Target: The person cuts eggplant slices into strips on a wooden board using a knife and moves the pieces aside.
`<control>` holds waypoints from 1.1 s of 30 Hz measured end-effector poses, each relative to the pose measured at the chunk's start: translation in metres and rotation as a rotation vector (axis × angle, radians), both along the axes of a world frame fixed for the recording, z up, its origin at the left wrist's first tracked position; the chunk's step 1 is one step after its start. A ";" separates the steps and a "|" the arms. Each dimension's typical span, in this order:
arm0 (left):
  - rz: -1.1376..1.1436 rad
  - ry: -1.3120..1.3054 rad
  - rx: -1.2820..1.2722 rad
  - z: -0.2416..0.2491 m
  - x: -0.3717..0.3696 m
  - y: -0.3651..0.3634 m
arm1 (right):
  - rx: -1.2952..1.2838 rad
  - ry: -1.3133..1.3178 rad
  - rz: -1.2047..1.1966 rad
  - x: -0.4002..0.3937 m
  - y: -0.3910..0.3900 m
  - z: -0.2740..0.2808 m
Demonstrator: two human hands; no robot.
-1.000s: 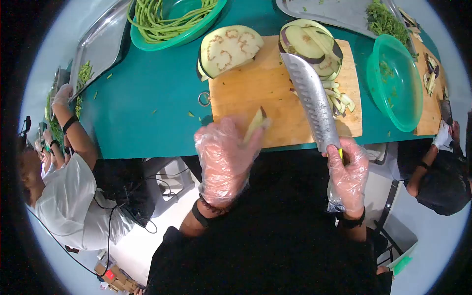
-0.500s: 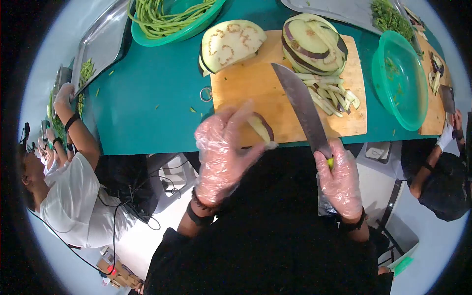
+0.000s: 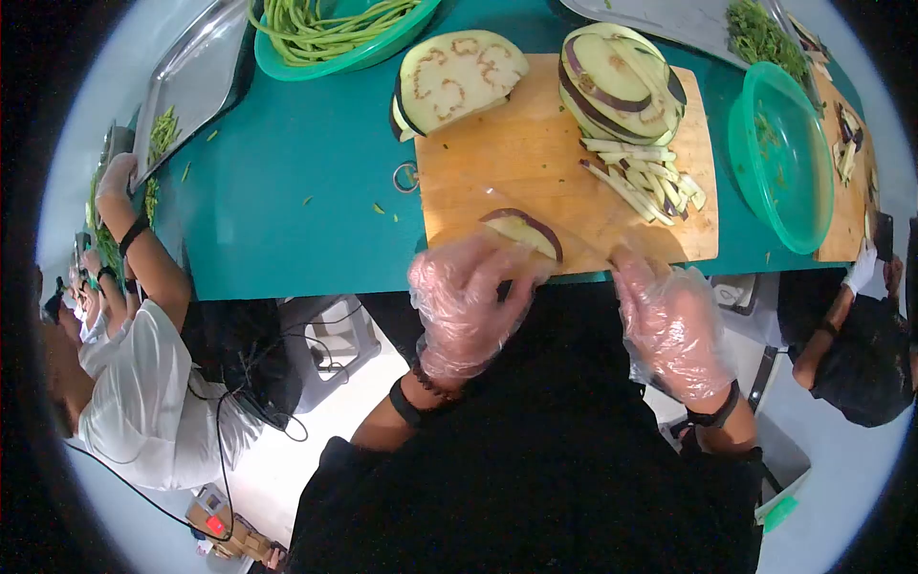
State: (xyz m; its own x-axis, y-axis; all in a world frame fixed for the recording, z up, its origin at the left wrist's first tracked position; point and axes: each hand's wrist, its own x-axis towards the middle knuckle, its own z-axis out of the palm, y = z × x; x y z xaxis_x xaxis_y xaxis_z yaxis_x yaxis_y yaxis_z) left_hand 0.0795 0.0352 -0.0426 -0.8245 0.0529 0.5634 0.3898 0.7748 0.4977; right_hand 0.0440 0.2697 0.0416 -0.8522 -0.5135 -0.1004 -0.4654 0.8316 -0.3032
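Note:
My left hand (image 3: 473,297), in a clear plastic glove, has its fingers bent against the near edge of a small purple-skinned eggplant slice (image 3: 521,230) on the wooden cutting board (image 3: 478,172). My gloved right hand (image 3: 674,320) grips a knife (image 3: 585,245) at the board's near edge. Its blade is smeared by motion and points left across the board, close to the slice. Cut eggplant strips (image 3: 655,182) lie at the board's right. Behind them is a stack of round eggplant slices (image 3: 622,81). More large slices (image 3: 459,81) overlap the board's far left corner.
A green basket (image 3: 277,65) of long beans stands at the back left. To the right is a green basin (image 3: 784,163) with green scraps. Metal trays (image 3: 196,72) sit at the far edges. One person (image 3: 153,383) works at left, another (image 3: 851,335) at right.
The knife has swung left and down, from pointing away to lying across the board. My left hand has moved right, fingers closing in on the slice, which sits further right.

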 end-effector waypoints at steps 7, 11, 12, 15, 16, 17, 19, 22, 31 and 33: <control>-0.088 -0.015 -0.086 -0.013 0.009 -0.008 | 0.065 -0.004 0.157 -0.006 -0.013 0.005; -0.078 0.001 -0.115 -0.010 0.007 -0.006 | 0.106 -0.013 0.135 -0.004 -0.017 0.001; -0.070 0.006 -0.113 -0.010 0.008 -0.005 | 0.108 -0.017 0.134 -0.004 -0.018 0.001; -0.077 -0.004 -0.093 -0.015 0.008 -0.005 | 0.121 -0.042 0.128 -0.005 -0.020 0.001; -0.080 -0.017 -0.097 -0.016 0.009 -0.005 | 0.129 -0.057 0.129 -0.007 -0.021 0.002; -0.084 -0.031 -0.101 -0.016 0.009 -0.005 | 0.137 -0.072 0.130 -0.007 -0.022 0.004; -0.086 -0.052 -0.101 -0.016 0.010 -0.006 | 0.154 -0.092 0.136 -0.007 -0.023 0.004; -0.082 -0.082 -0.102 -0.015 0.010 -0.006 | 0.140 -0.131 0.162 -0.009 -0.025 0.006; -0.043 -0.089 -0.109 -0.016 0.010 -0.002 | 0.170 -0.182 0.158 -0.014 -0.032 0.006; -0.061 -0.109 -0.092 -0.017 0.010 -0.002 | 0.169 -0.195 0.163 -0.015 -0.031 0.006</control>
